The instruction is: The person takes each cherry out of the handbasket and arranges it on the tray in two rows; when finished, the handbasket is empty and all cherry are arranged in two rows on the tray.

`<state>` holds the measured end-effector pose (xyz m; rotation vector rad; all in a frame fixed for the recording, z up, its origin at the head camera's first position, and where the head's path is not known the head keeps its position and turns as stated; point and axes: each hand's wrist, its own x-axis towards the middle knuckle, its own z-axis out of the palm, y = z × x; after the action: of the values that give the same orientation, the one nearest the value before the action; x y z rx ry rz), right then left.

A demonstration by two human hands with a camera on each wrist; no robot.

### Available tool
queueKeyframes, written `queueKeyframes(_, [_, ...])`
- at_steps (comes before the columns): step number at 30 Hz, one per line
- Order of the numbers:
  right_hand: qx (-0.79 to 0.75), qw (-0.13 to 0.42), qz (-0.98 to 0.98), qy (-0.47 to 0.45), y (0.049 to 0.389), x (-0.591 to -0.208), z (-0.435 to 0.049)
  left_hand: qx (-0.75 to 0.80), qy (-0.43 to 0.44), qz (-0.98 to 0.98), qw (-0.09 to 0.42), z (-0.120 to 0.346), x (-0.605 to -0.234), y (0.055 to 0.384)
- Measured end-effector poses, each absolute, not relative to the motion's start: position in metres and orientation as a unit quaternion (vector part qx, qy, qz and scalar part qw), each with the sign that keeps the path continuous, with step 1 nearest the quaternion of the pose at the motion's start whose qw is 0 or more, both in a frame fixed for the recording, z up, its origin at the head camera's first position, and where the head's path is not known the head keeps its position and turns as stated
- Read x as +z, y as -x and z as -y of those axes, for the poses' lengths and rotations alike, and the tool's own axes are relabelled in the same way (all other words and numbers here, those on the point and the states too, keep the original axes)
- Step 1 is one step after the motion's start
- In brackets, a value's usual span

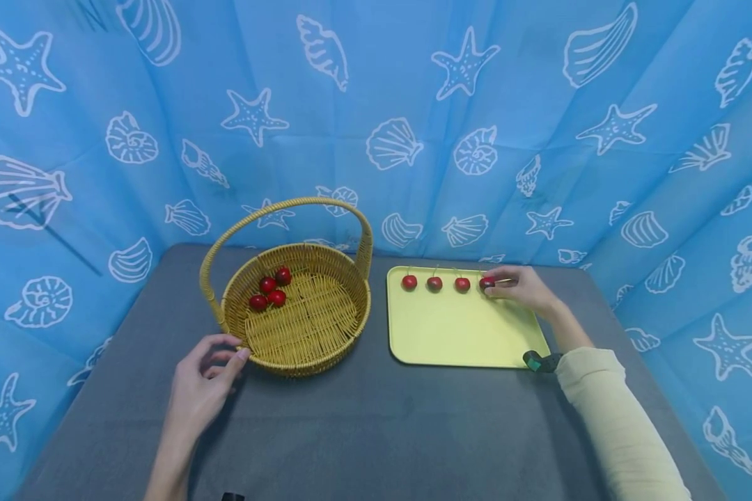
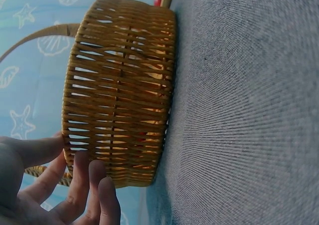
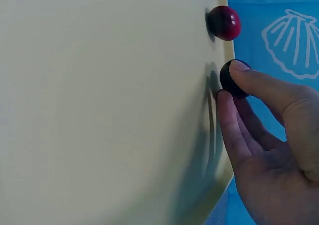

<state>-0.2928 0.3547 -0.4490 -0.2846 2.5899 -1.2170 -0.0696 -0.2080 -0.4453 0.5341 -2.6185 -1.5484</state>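
A round woven basket (image 1: 363,306) with a tall arched handle stands on the left, several red cherries (image 1: 277,298) lying inside it. My left hand (image 1: 203,376) pinches its near-left rim between thumb and fingers; the left wrist view shows the fingertips against the woven wall (image 2: 119,85). At the far right of the yellow tray (image 1: 457,327), my right hand (image 1: 523,287) holds a dark red cherry (image 3: 233,79) between thumb and fingertips, close over the tray's surface. Three more cherries (image 1: 461,284) sit in a row along the tray's back edge, left of the held one.
A grey cloth-covered table (image 1: 376,431) lies under the basket and tray. Behind and on both sides hangs a blue curtain (image 1: 376,90) printed with white shells and starfish, near the table's back edge. The basket's handle (image 1: 276,207) rises high over it.
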Motion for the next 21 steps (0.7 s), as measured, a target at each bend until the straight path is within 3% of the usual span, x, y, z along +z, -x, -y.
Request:
queueKeyframes(9, [-0.4, 0.097, -0.905, 0.111, 0.297, -0.459, -0.354, -0.501, -0.174, 0.847, 0.03, 0.209, -0.446, 0.07])
queueKeyframes(21, [-0.404, 0.114, -0.903, 0.095, 0.291, -0.442, -0.351, -0.5, -0.172, 0.849, 0.026, 0.209, -0.445, 0.07])
